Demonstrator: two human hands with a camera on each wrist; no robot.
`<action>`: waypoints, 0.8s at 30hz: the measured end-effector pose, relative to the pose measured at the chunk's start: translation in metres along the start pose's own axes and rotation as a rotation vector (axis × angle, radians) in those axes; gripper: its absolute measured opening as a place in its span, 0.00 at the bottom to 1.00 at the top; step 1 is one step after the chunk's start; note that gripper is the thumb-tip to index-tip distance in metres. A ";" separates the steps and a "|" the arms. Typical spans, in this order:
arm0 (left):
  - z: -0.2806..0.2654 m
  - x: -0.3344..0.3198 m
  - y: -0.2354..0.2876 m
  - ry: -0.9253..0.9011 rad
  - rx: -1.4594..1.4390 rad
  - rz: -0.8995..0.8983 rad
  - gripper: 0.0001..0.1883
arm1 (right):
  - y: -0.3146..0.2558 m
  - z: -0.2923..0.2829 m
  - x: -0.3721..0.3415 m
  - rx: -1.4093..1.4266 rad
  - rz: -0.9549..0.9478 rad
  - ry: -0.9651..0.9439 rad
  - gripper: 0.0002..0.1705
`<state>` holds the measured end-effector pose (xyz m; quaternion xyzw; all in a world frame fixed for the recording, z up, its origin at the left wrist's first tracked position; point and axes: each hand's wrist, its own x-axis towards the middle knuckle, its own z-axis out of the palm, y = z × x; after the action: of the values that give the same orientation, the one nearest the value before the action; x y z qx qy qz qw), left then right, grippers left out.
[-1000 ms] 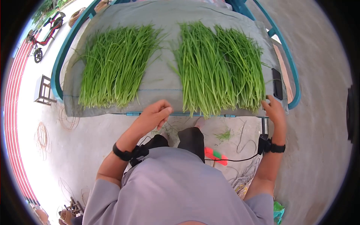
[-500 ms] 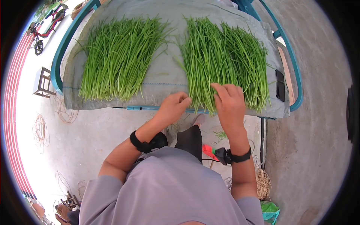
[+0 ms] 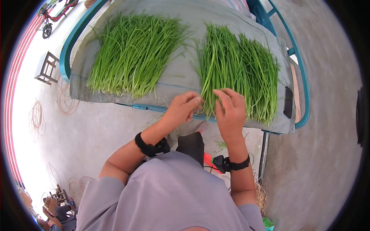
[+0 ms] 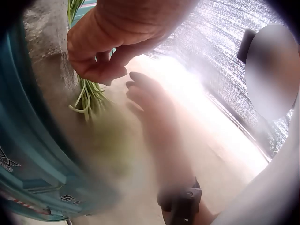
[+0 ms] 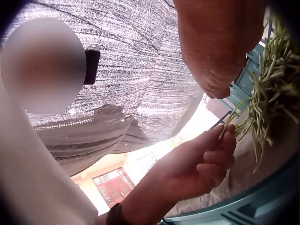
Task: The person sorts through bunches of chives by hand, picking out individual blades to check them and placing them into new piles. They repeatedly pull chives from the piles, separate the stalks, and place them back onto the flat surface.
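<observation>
On a grey sheet (image 3: 181, 73) lie long green chives in a left pile (image 3: 133, 57) and a right pair of piles, one (image 3: 220, 63) against the other (image 3: 260, 75). At the cut ends of the right pair, my left hand (image 3: 183, 107) pinches a few chive stems (image 5: 228, 123) between thumb and finger. Just to its right, my right hand (image 3: 231, 113) is over the cut ends, its fingers loosely bent and the thumb apart. Seen from the left wrist, the right hand (image 4: 150, 101) is blurred and shows nothing in its fingers.
The sheet covers a cart with a teal rail (image 3: 298, 77). A black phone (image 3: 288, 102) lies at the sheet's right edge. Below are a stool (image 3: 47, 68), coils of thin strands (image 3: 36, 115) and an orange-red thing (image 3: 210, 161) on the floor. Another person sits at lower left.
My right hand swung left from beside the phone to the chives' cut ends. My left hand moved right to the same pile. The head view has shifted and turned slightly.
</observation>
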<state>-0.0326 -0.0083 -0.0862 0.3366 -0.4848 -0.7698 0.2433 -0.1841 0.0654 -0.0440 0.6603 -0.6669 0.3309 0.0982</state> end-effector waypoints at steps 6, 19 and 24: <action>-0.006 -0.012 0.010 -0.048 0.052 0.002 0.11 | -0.009 0.019 -0.001 0.007 -0.021 -0.073 0.20; -0.033 -0.047 0.020 -0.099 -0.089 -0.005 0.10 | -0.016 0.010 0.012 0.039 -0.242 -0.086 0.18; -0.025 -0.052 0.029 0.064 -0.121 0.186 0.18 | -0.038 0.001 0.026 0.017 -0.212 -0.087 0.18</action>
<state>0.0220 0.0017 -0.0523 0.2992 -0.4583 -0.7607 0.3489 -0.1508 0.0472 -0.0184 0.7418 -0.5940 0.2953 0.0981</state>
